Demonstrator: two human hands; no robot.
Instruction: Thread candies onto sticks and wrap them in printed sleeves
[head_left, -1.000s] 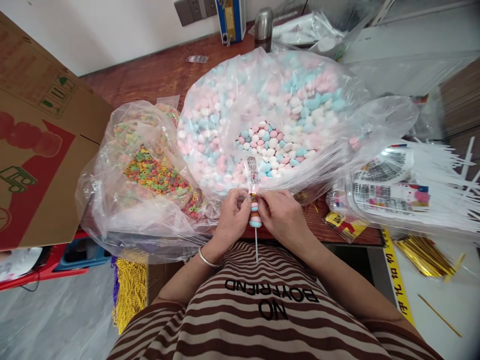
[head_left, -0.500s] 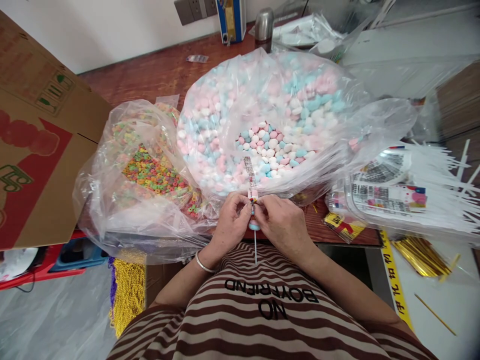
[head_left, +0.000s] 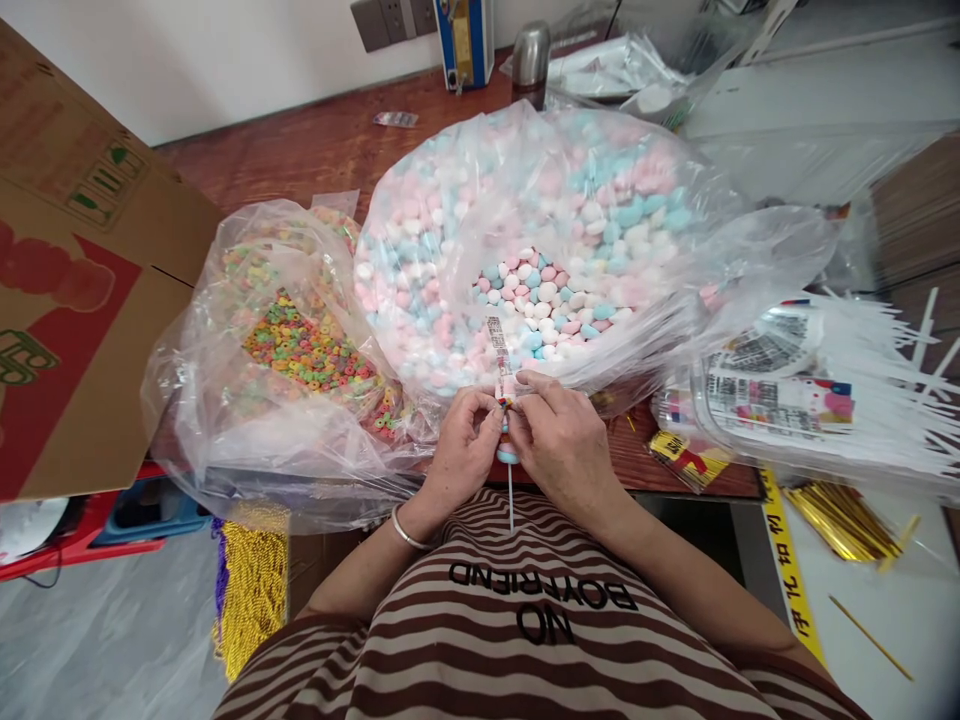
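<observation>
A small clear printed wrapper (head_left: 498, 345) stands upright at the table's front edge, with pink and blue candies inside and a white stick (head_left: 511, 500) pointing down toward my striped shirt. My left hand (head_left: 465, 440) pinches its left side, thumb and forefinger together. From the right, my right hand (head_left: 562, 440) pinches the same spot, its forefinger stretched a little upward. Something small, red and yellow, shows between the fingertips. Just beyond lies a big clear bag of pink, white and blue candies (head_left: 540, 295), open in the middle.
On the left, a clear bag holds colourful ring candies (head_left: 307, 345), beside a cardboard box (head_left: 82, 250). White sticks and printed wrappers (head_left: 795, 390) lie at the right, near gold ties (head_left: 847, 520). A metal flask (head_left: 530, 65) stands at the back.
My right hand's forefinger has lifted and straightened slightly. Both hands remain at the same place on the wrapper.
</observation>
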